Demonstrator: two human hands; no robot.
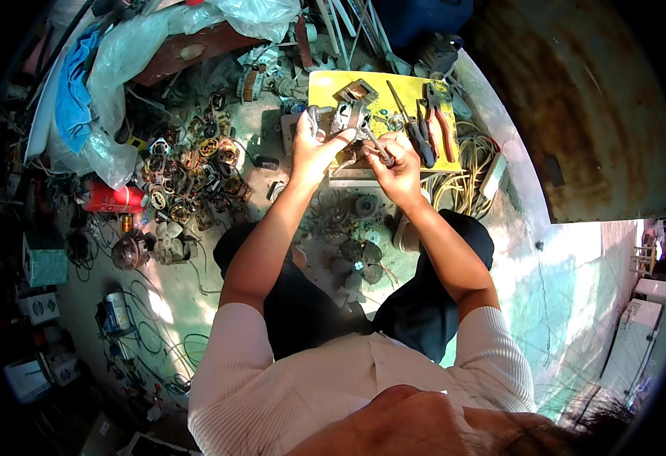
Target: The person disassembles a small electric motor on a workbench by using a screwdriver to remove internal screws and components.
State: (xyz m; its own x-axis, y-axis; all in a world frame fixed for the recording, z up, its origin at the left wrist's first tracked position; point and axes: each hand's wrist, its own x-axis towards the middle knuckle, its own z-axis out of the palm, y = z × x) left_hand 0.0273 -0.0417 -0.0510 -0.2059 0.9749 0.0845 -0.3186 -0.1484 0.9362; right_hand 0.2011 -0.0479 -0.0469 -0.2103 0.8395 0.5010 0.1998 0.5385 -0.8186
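My left hand (316, 148) is closed round one side of a small electric motor (350, 116) with a metal body and a copper-coloured band. In my right hand (400, 169), the fingers pinch a slim metal rod-like tool (377, 143) that reaches up to the motor's right side; its exact kind is hard to make out. Both hands meet over the near part of a yellow board (325, 82). To their right on the board lie red-handled pliers (442, 125) and a dark-handled tool (424, 143). Small loose parts (395, 120) sit between the motor and these tools.
A heap of motor parts (196, 163) spreads over the floor at left, beside a red cylinder (114, 199). Coiled yellow cable (466, 171) and a white power strip (494, 176) lie right of the board. More parts (359, 254) rest between my legs. A rusty panel (576, 114) stands far right.
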